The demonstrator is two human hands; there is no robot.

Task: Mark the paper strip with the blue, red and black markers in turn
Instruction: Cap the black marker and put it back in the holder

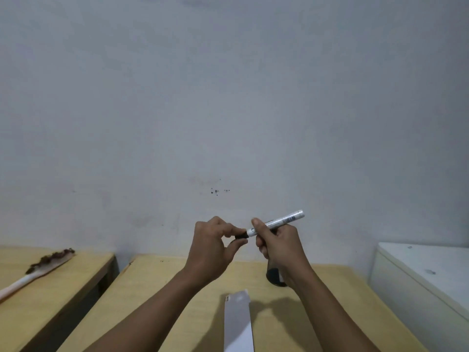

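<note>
A white-barrelled marker (281, 221) with a black cap (241, 235) is held up in front of the wall, tilted with its tail up to the right. My right hand (276, 240) grips the barrel. My left hand (215, 240) pinches the black cap between thumb and fingers. The cap sits at the marker's end; whether it is fully seated I cannot tell. The white paper strip (238, 323) lies flat on the wooden table (162, 288) below my hands, running toward me. Small marks show at the strip's far left corner.
A dark round holder (274, 276) stands on the table behind my right wrist, mostly hidden. A second wooden table (50, 288) at the left carries a white stick with a dark crusted end (45, 265). A white cabinet (426, 280) stands at the right. A plain wall is behind.
</note>
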